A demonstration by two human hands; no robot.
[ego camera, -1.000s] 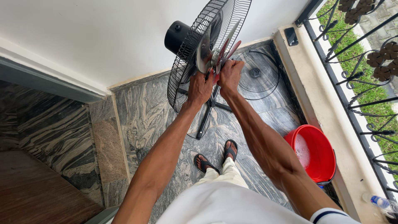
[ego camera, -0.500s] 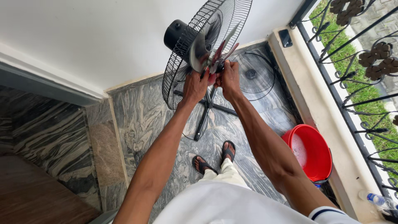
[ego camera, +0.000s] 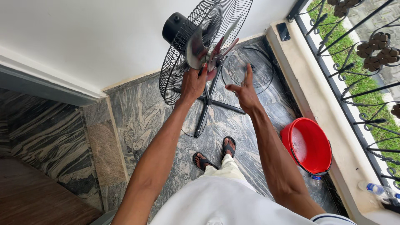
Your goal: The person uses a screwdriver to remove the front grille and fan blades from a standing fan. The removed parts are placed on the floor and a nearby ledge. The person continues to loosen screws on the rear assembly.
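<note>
Fan blades (ego camera: pixel 208 48): one set, gripped by left hand (ego camera: pixel 192 83); right hand (ego camera: pixel 246 92) open; one red bucket (ego camera: pixel 308 146).

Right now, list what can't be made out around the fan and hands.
- Left hand: its fingertips are hidden among the fan blades, head view.
- Fan base: partly behind both arms.
- Bottle: cut by the right edge.
- Bucket contents: too faint to tell.
</note>
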